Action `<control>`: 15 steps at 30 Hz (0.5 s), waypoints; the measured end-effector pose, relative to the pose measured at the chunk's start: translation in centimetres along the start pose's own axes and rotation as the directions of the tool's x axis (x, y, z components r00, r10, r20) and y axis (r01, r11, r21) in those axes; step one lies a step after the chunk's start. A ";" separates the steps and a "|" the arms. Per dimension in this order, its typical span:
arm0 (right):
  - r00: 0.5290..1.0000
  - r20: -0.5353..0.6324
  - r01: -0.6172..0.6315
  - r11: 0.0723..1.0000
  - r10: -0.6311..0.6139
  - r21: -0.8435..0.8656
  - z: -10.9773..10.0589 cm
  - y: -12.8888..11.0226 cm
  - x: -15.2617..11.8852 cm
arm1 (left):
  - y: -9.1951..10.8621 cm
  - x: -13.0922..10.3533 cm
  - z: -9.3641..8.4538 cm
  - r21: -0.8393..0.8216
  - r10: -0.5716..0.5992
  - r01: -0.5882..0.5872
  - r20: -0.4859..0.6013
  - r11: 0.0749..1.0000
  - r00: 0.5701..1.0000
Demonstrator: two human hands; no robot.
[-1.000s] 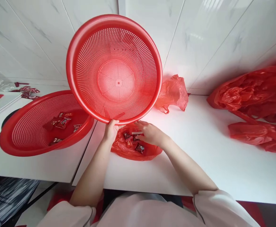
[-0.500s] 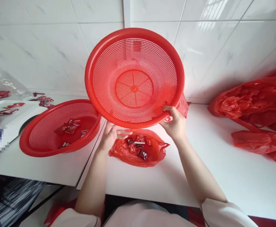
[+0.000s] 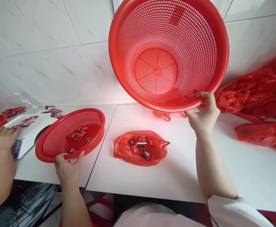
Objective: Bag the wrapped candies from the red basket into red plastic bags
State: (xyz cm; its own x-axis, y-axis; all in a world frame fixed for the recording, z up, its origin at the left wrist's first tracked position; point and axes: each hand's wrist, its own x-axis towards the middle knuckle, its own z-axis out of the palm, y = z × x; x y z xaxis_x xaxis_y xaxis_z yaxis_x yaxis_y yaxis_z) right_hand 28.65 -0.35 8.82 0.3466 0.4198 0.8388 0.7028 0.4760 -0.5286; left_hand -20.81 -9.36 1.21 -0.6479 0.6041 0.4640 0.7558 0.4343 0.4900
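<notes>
Two red baskets are in my hands now. My right hand (image 3: 204, 115) is closed on the rim of the raised basket (image 3: 156, 71), which has moved up and to the right since the earlier frame. My left hand (image 3: 69, 167), which was beside the open bag (image 3: 121, 148), has gone over to the lower basket (image 3: 44, 148) and is grasping its near rim. A few wrapped sweets (image 3: 78, 135) lie inside that basket, on the tabletop (image 3: 138, 179). The open bag stays between my arms with its own packets in it. The raised basket hides most of a crumpled bag (image 3: 162, 115) by the wall (image 3: 64, 72). Piled red bags (image 3: 253, 94) lie to the right. At far left, another person's hand (image 3: 4, 137) is at the white tray (image 3: 36, 126), near the lower basket.
</notes>
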 end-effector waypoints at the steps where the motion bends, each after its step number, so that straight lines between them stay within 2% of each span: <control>1: 1.000 -0.010 0.007 1.000 -0.007 -0.005 -0.3 -0.1 0.2 | -0.1 0.3 0.7 -0.033 0.035 -0.037 -0.058 0.999 0.998; 3: 0.999 -0.018 0.027 0.999 -0.028 -0.035 -1.0 -0.2 0.5 | 0.3 0.8 2.1 -0.077 0.086 -0.096 -0.130 0.992 0.988; 5: 0.999 -0.010 0.053 0.994 -0.054 -0.093 -1.6 -0.5 0.7 | 1.5 1.4 3.2 -0.118 0.106 -0.121 -0.121 0.986 0.987; 7: 0.996 0.007 0.088 0.983 -0.088 -0.161 -2.1 -0.7 0.8 | 3.6 1.9 4.0 -0.186 0.149 -0.159 -0.067 0.970 0.987; 10: 0.989 0.031 0.150 0.965 -0.147 -0.215 -2.6 -1.2 0.8 | 7.6 2.2 4.9 -0.313 0.261 -0.235 0.045 0.920 0.964; 13: 0.983 0.082 0.181 0.960 -0.167 -0.214 -3.0 -1.6 0.7 | 11.4 1.9 6.1 -0.442 0.360 -0.247 0.191 0.862 0.913; 15: 0.980 0.113 0.187 0.960 -0.166 -0.210 -3.1 -1.8 0.6 | 13.3 1.5 7.1 -0.520 0.417 -0.244 0.246 0.819 0.875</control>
State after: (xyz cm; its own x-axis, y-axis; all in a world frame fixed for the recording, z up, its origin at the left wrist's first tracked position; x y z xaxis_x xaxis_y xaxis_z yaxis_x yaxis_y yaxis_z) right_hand 29.53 -3.30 10.70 0.1531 0.4192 0.8949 0.8694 0.3733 -0.3236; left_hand -11.05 2.10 3.17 -0.2286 0.8742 0.4285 0.7274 -0.1391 0.6719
